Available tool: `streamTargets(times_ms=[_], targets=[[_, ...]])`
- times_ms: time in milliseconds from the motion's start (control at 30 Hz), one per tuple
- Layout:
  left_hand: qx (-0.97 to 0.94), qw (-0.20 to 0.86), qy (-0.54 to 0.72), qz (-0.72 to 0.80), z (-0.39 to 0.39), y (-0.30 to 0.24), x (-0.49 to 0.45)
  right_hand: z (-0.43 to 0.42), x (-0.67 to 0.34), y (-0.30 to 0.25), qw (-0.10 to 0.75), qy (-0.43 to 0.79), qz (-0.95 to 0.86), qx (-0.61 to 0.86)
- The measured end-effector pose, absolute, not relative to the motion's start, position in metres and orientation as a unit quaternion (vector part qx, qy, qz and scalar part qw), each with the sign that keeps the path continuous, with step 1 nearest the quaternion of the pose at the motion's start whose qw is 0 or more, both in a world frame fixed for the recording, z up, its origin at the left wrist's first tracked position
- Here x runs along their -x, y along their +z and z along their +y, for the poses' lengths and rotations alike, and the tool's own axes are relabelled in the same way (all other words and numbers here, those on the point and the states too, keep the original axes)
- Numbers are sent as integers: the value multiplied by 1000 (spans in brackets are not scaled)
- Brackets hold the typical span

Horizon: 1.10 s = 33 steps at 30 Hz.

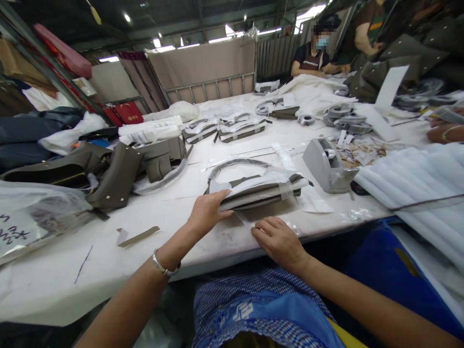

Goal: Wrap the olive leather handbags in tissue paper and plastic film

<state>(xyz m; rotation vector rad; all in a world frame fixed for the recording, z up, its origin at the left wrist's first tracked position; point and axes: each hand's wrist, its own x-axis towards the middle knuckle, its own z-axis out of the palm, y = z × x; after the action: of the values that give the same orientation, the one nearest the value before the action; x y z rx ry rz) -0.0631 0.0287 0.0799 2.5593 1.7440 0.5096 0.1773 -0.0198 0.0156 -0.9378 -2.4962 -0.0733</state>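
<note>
A flattened dark grey-brown handbag (253,199) lies in front of me, with white paper and foam over it. Its wrapped handle (235,165) arches toward the far side. Clear tape (286,189) is wound around the bag's right end. My left hand (207,211) grips the left end, thumb below and fingers on top. From the bag's near edge a thin clear strip of tape (242,220) runs to my right hand (281,242). That hand is closed, its fingertips pinching the strip just above the table.
A grey tape dispenser (321,166) stands right of the bag. Wrapped bags (241,130) lie farther back, unwrapped bags (116,174) at left. White foam sheets (416,179) cover the right side. A cardboard strip (139,236) lies near the table's front edge. A masked co-worker (313,60) sits across the table.
</note>
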Motion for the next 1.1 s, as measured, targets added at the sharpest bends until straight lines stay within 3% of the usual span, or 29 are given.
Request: streamTargets(times_ms=[233, 333, 433, 633, 1100], targets=[[-816, 6, 158, 556, 33, 89, 64, -27, -169, 11, 349, 262, -845, 307], [-816, 9, 158, 556, 34, 90, 64, -23, -160, 7, 380, 211, -805, 404], [-816, 9, 158, 556, 34, 90, 64, -18, -148, 2, 329, 143, -813, 458], [-815, 9, 161, 557, 33, 86, 64, -14, -129, -3, 327, 157, -796, 483], [-814, 0, 173, 555, 27, 76, 62, -5, -96, -13, 262, 131, -914, 281]])
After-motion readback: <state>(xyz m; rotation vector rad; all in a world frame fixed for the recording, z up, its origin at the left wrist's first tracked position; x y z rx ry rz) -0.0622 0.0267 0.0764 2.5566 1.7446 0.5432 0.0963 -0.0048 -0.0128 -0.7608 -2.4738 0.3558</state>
